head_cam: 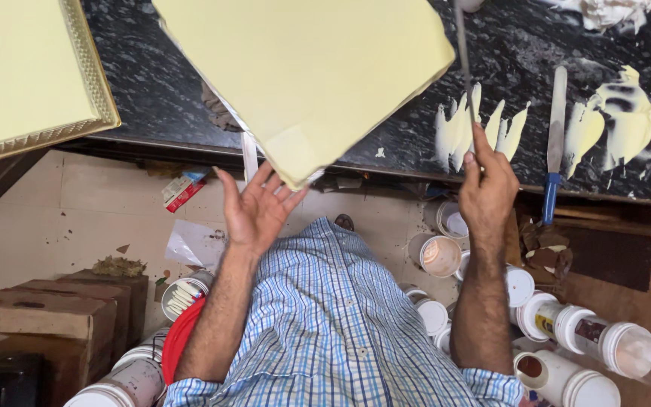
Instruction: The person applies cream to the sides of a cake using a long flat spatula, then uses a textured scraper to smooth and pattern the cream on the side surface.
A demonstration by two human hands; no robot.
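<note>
My left hand (254, 207) is palm up under the near corner of a pale yellow square board (307, 71) that overhangs the black stone counter (160, 83); its fingertips touch the corner. My right hand (487, 185) is closed around the handle of a long thin metal spatula (463, 53), whose blade points away over the counter. Smears of cream (465, 124) lie on the counter just beyond that hand. My checked blue shirt fills the bottom middle.
A second yellow board with a gold lace edge (28, 71) lies at the top left. A blue-handled palette knife (555, 143) rests on the counter by more cream (627, 113). White tubs (438, 252) and jars (597, 335) stand on the floor at right, cardboard boxes (47, 309) at left.
</note>
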